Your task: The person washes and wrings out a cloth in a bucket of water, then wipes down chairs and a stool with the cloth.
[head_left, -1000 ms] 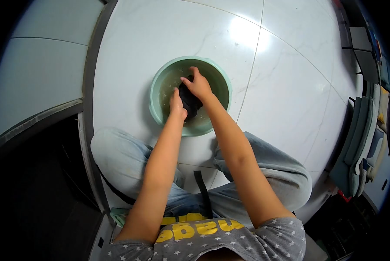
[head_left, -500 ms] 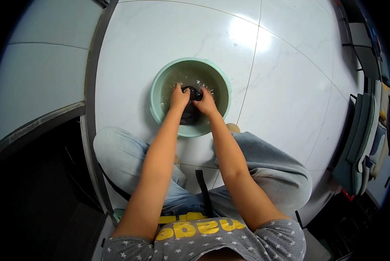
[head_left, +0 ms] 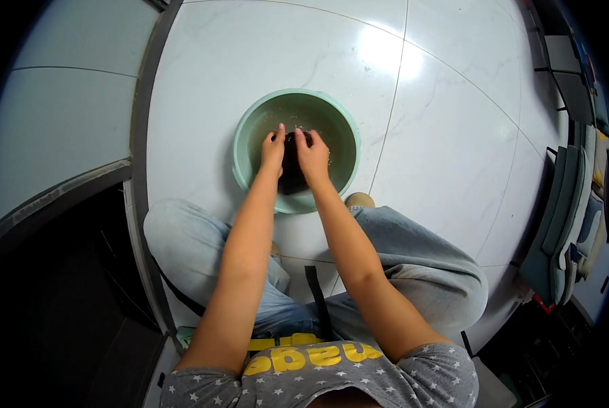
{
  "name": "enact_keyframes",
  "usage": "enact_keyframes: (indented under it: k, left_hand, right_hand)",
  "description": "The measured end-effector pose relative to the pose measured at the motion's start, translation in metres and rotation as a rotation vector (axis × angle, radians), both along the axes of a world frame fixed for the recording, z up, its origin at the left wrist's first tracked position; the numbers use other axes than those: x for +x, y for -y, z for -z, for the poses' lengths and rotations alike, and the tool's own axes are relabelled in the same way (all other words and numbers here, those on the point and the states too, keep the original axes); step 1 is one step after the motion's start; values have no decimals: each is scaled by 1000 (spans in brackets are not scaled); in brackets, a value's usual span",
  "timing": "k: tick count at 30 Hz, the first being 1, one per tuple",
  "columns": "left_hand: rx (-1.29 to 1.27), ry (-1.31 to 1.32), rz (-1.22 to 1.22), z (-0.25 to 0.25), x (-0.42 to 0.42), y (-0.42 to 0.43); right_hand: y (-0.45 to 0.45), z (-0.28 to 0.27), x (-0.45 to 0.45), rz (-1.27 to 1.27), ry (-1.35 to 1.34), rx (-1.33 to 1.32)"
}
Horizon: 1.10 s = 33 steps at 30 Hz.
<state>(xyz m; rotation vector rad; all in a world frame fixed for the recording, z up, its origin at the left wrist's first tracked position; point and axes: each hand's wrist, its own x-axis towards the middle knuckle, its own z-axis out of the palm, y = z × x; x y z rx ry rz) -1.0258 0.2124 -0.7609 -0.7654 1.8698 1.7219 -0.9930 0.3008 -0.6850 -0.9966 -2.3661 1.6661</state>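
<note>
Head cam points pretty much straight down, so nearest is my grey starry shirt (head_left: 291, 386), then a black strap (head_left: 317, 299) hanging over my lap, then my faded jeans (head_left: 440, 299) with the knees splayed out wide. I figure I'm sitting like that so I can reach through the middle without my legs blocking me. By my right leg a tan rounded bit (head_left: 360, 199) pokes out, maybe a shoe, too little shows to say. Next comes the green basin (head_left: 239, 153) on the white tiled floor (head_left: 467, 136), just ahead of my legs, probably that close so I don't have to lean much. It's got cloudy water (head_left: 292, 114) in it, and the black cloth (head_left: 292, 178) is in there too, mostly on the half nearest me, right between my hands. Left hand (head_left: 273, 151) has one side of it, right hand (head_left: 312, 155) has the other, fingers curled in with dark fabric bunched against the thumbs; can't tell how hard I'm squeezing. Having it from both sides likely stops it drifting or twisting loose, I'd reckon. Further out there's a grey frame (head_left: 140, 129) and a pale panel (head_left: 80, 115) off left, and way over right what looks like a teal sofa (head_left: 552, 224), well apart from any splashes, which seems sensible lol.
</note>
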Motion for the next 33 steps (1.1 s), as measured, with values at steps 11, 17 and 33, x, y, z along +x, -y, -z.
enact_keyframes:
  k: [11, 17, 33]
  left_hand:
    - [603, 269, -307, -41, 20, -25]
    - [378, 99, -239, -46, -10, -18]
    - [463, -59, 45, -76, -29, -16]
  right_hand:
    - [-11, 24, -30, 30, 300, 230]
    - [2, 1, -20, -36, 177, -6]
    - [-25, -72, -31, 71, 73, 123]
